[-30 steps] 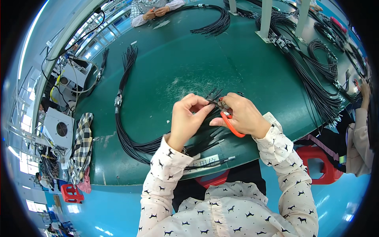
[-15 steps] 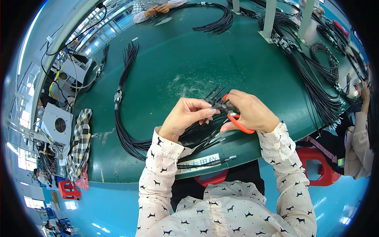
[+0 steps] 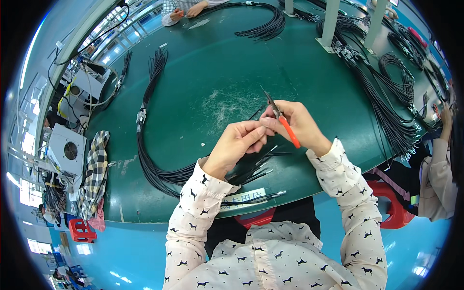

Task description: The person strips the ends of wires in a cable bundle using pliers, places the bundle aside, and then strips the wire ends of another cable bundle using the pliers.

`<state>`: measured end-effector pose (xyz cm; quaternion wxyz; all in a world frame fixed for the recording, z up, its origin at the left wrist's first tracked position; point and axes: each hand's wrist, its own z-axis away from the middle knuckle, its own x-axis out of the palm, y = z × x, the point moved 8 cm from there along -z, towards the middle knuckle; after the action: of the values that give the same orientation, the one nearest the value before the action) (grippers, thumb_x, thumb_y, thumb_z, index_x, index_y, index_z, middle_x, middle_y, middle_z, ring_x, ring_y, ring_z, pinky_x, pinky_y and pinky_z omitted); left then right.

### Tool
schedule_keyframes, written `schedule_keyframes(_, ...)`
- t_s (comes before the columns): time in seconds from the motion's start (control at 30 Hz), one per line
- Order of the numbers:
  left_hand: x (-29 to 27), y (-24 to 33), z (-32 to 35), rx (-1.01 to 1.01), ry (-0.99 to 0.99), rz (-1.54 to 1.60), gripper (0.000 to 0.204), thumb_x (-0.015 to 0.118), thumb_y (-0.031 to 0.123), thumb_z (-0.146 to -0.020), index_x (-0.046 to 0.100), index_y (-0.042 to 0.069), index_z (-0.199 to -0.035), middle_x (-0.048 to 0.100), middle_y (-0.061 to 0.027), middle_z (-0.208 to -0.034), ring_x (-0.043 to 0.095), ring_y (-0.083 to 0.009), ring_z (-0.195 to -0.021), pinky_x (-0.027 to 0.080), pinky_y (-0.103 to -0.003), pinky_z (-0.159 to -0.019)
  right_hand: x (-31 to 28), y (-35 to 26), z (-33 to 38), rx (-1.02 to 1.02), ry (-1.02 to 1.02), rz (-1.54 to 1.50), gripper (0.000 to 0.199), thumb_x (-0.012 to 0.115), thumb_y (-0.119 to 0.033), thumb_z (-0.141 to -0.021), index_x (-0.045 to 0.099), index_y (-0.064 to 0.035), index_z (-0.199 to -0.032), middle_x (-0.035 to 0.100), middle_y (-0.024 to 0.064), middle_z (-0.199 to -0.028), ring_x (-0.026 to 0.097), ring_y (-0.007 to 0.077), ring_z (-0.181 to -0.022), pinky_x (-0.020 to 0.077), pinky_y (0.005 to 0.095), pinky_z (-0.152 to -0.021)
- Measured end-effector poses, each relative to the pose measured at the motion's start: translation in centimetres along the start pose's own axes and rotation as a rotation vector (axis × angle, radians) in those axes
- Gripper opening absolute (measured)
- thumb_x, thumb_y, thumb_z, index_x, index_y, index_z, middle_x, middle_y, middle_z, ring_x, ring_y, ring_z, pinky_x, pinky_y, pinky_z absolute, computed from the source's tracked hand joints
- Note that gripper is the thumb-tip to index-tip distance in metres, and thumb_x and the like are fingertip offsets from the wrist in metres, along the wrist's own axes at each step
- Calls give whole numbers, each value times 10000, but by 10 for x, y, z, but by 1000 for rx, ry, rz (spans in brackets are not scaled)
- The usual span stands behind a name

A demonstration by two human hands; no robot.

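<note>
My left hand (image 3: 234,145) is closed in a pinch on the end of a thin black cable (image 3: 257,112), most of which my fingers hide. Against its fingertips rests my right hand (image 3: 300,126), curled round a pair of red-handled scissors (image 3: 288,129). The dark pointed blades stick up past my right thumb, away from the cable. Below both hands, loose cable ends with pale tips (image 3: 261,173) fan out over the green table (image 3: 203,63). They belong to a long black cable bundle (image 3: 150,164) that curves round to the left.
Fine clippings (image 3: 224,108) lie beyond my hands. More cable bundles (image 3: 382,106) lie at the right, near metal posts (image 3: 328,29). Across the table are another person's hands (image 3: 195,8); a co-worker (image 3: 437,179) sits at the right. A checked cloth (image 3: 94,174) hangs at the left edge.
The scissors have swung from beside the cable ends to pointing up and away in my right hand. My right fingertips now meet my left ones, and the cable ends have dropped lower.
</note>
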<state>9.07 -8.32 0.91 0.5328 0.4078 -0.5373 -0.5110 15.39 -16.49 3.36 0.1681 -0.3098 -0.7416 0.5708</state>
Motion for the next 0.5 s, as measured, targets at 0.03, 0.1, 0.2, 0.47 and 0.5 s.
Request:
schedule_keyframes(0.03,2,-1,-3,11,3,16,206,467,158,-886,561,-13,-950,420,42,-601,356,-32,-507,275,-161,-459,0,3,0,1,8,5,96,596,-53,-787,563,29,-824,548,26,-692,499,68,-593,413,202,-545)
schedule_keyframes(0.1,7,-3,0,39,50,44,181,462,146,-886,543,-5,-945,409,48,-603,336,-24,-493,255,-160,-440,1,6,1,-29,46,-15,108,600,-73,-791,561,25,-811,549,20,-679,500,61,-598,409,194,-538)
schedule_keyframes(0.2,7,-5,-1,88,153,100,132,454,120,-886,508,10,-935,385,62,-608,296,-6,-464,215,-158,-401,-5,10,3,-24,95,10,119,601,-90,-796,557,20,-805,552,17,-673,500,55,-600,409,186,-532)
schedule_keyframes(0.47,0,-18,-9,61,109,247,118,444,137,-894,499,39,-929,374,74,-582,254,9,-408,168,-165,-348,-3,21,5,27,237,-132,119,587,-105,-809,548,7,-813,561,16,-665,494,47,-566,408,174,-506)
schedule_keyframes(0.5,-2,-19,-9,79,150,229,117,444,137,-895,501,41,-929,382,72,-578,258,11,-399,169,-164,-343,-3,21,6,5,279,-123,116,585,-103,-809,547,7,-812,561,16,-660,492,47,-553,405,175,-496)
